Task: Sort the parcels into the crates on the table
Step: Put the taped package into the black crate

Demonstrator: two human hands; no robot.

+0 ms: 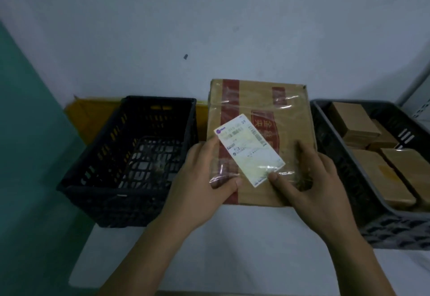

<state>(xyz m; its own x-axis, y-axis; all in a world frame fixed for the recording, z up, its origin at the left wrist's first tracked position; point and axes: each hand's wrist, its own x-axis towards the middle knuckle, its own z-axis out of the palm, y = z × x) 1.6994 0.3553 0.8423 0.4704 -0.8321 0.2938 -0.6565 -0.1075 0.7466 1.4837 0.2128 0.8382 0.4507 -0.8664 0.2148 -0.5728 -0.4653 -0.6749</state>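
Dim, bluish cast; soft overall blur. Glare streaks on parcel point(260, 132) tape. Wide-angle bending at frame edges.

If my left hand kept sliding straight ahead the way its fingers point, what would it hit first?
The left hand already grips the cardboard parcel, fingers pointing up and right across its top. It would likely meet the white shipping label first; depth is hard to judge.

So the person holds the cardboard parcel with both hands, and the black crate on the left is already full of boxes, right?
Not quite. The head view shows both hands, left hand and right hand, on the cardboard parcel, but the black crate on the left holds no boxes. The boxes lie in the grey crate on the right.
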